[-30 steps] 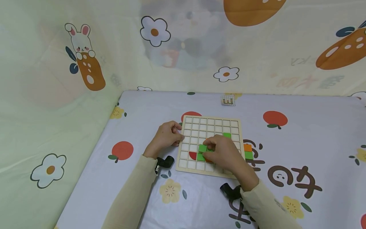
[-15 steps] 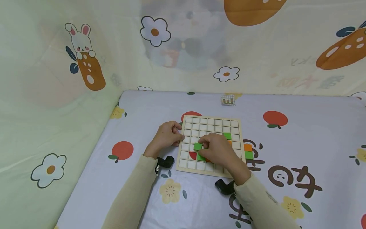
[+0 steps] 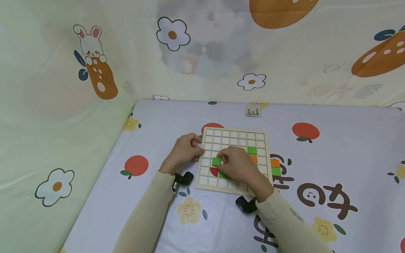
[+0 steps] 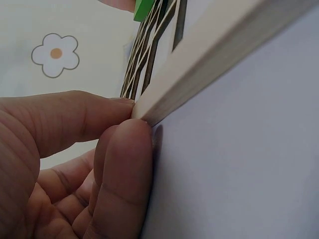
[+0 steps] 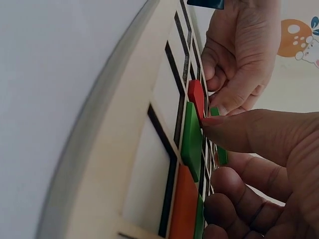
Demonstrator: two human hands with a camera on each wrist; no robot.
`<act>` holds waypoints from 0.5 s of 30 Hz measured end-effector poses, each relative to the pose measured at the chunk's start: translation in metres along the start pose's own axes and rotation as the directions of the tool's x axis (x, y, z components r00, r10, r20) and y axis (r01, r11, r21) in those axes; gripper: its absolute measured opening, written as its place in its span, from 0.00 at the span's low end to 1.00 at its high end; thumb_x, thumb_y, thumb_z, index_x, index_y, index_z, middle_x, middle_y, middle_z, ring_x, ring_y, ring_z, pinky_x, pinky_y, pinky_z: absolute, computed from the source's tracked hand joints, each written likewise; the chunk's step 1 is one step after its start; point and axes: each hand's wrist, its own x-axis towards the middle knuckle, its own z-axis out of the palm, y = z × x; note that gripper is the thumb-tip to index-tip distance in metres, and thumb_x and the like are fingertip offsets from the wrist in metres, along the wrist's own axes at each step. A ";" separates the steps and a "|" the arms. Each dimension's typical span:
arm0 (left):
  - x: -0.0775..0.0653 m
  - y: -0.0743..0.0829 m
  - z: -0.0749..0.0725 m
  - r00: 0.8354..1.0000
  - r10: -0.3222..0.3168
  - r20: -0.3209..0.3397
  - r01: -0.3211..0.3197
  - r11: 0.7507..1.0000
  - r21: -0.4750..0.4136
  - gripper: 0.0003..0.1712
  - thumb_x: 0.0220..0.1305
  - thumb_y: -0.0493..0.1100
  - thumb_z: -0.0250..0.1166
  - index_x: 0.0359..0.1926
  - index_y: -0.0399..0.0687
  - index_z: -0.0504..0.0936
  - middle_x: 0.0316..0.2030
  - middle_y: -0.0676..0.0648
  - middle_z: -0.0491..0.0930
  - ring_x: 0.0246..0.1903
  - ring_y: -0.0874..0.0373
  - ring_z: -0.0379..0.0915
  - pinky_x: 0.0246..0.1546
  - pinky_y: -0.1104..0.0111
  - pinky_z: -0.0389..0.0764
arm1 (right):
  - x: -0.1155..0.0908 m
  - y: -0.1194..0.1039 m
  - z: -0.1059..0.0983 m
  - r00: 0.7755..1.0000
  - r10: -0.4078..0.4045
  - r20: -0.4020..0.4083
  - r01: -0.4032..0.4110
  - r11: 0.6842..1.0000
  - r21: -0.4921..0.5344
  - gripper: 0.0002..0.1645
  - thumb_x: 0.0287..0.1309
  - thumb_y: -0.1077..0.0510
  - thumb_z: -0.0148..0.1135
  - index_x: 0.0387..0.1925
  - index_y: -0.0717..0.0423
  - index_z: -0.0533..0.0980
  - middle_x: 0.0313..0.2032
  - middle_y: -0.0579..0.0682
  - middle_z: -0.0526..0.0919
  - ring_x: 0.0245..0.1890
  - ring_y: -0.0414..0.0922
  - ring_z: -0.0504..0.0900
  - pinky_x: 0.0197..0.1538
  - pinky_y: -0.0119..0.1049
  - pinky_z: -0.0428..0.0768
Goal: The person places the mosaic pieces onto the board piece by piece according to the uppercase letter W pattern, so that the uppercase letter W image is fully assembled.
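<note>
A pale wooden grid board [image 3: 218, 190] lies on the tablecloth. At its left edge my left hand [image 3: 181, 151] pinches the rim between thumb and forefinger, as the left wrist view shows close up. My right hand [image 3: 238, 165] reaches over the board and pinches a square green tile [image 3: 216, 161] by its right side. This tile is just behind a red rounded piece [image 3: 214, 172] set in the grid. Another green tile [image 5: 192, 139] and an orange piece [image 5: 183, 204] sit in cells near the right thumb. The right hand hides several central cells.
Toward the board's right side a green tile [image 3: 252, 150] and an orange tile [image 3: 253, 159] fill cells. Just off the right edge lie a loose orange tile [image 3: 275, 163] and green tile [image 3: 276, 171]. A small picture card [image 3: 254, 110] rests behind the board.
My right hand has carried the green tile leftward, from over the seated green tile to behind the red piece. My left hand has stayed at the board's edge.
</note>
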 end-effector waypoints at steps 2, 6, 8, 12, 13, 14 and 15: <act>0.000 0.000 0.000 1.000 0.000 0.000 0.000 1.000 -0.004 0.17 0.63 0.35 0.73 0.52 0.39 0.80 0.28 0.46 0.81 0.21 0.59 0.78 0.24 0.72 0.81 | 0.000 -0.001 0.000 1.000 -0.001 0.004 0.001 1.000 0.000 0.15 0.56 0.60 0.74 0.45 0.58 0.87 0.23 0.46 0.75 0.25 0.43 0.72 0.30 0.35 0.69; 0.000 0.001 0.000 1.000 -0.001 -0.001 0.001 1.000 -0.012 0.18 0.63 0.34 0.73 0.52 0.38 0.80 0.28 0.46 0.80 0.21 0.59 0.78 0.25 0.72 0.82 | 0.001 -0.001 -0.001 1.000 0.000 0.015 -0.001 1.000 0.002 0.15 0.56 0.59 0.74 0.46 0.59 0.87 0.23 0.46 0.75 0.24 0.42 0.72 0.30 0.35 0.68; 0.000 0.001 0.000 1.000 -0.002 0.000 0.002 1.000 -0.012 0.18 0.63 0.34 0.73 0.52 0.38 0.80 0.29 0.46 0.80 0.21 0.59 0.78 0.25 0.72 0.82 | 0.002 -0.001 -0.001 1.000 -0.003 0.019 0.003 1.000 0.001 0.15 0.56 0.59 0.74 0.46 0.59 0.87 0.23 0.46 0.75 0.24 0.42 0.71 0.30 0.34 0.68; 0.000 0.001 0.000 1.000 -0.003 0.001 0.003 1.000 -0.011 0.18 0.63 0.35 0.73 0.52 0.38 0.80 0.29 0.46 0.80 0.21 0.59 0.78 0.25 0.72 0.82 | 0.003 0.001 0.000 1.000 -0.004 0.027 0.004 1.000 0.000 0.15 0.57 0.59 0.74 0.46 0.58 0.87 0.24 0.45 0.76 0.24 0.41 0.72 0.30 0.34 0.69; 0.000 0.001 0.000 1.000 -0.002 0.002 0.002 1.000 -0.012 0.18 0.63 0.35 0.73 0.52 0.38 0.80 0.29 0.46 0.80 0.21 0.59 0.78 0.25 0.72 0.82 | 0.003 0.001 0.000 1.000 -0.002 0.031 0.002 1.000 0.001 0.15 0.57 0.59 0.74 0.46 0.58 0.87 0.24 0.45 0.76 0.24 0.41 0.72 0.30 0.34 0.69; 0.000 0.000 0.000 1.000 -0.002 0.002 0.002 1.000 -0.012 0.18 0.63 0.35 0.73 0.52 0.38 0.80 0.29 0.46 0.80 0.21 0.59 0.78 0.25 0.72 0.82 | 0.004 0.001 0.000 0.999 0.000 0.035 0.000 1.000 0.001 0.15 0.57 0.59 0.74 0.46 0.58 0.87 0.25 0.46 0.77 0.24 0.42 0.72 0.30 0.34 0.69; 0.000 0.000 0.000 1.000 -0.001 0.002 0.001 1.000 -0.012 0.18 0.63 0.34 0.73 0.52 0.38 0.80 0.28 0.46 0.81 0.21 0.59 0.78 0.25 0.72 0.82 | 0.004 0.001 0.000 0.999 0.006 0.038 -0.006 1.000 0.004 0.15 0.57 0.59 0.74 0.46 0.58 0.87 0.25 0.46 0.77 0.24 0.42 0.72 0.30 0.34 0.69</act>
